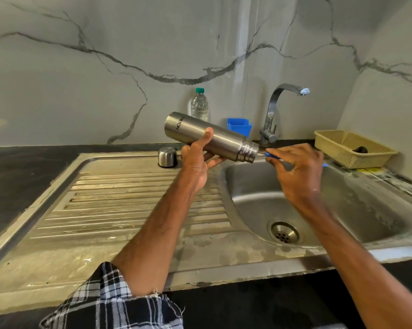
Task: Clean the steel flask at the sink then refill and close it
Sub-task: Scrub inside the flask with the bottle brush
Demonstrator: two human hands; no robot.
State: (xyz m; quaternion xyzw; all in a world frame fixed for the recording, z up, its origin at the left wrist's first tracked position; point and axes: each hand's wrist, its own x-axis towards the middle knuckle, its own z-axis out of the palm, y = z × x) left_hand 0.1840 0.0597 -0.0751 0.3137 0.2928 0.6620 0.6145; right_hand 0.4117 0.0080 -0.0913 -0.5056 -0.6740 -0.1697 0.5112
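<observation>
A single wide-angle view looks from the person's head, forward and down onto the sink (247, 268), facing the marbled wall (105, 79) behind the tap (271, 110). It sits near: a checked sleeve (110, 302) fills the bottom edge, and the counter (15, 176) bows at the sides.

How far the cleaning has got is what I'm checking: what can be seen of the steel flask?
The steel flask is a brushed-metal cylinder with lettering near its base and a threaded neck, uncapped. It lies almost level, base up-left, mouth dipping right over the sink. The left hand grips its middle, thumb on top, fingers beneath. A blue-handled brush in the right hand meets the mouth; how far in, unclear.
</observation>
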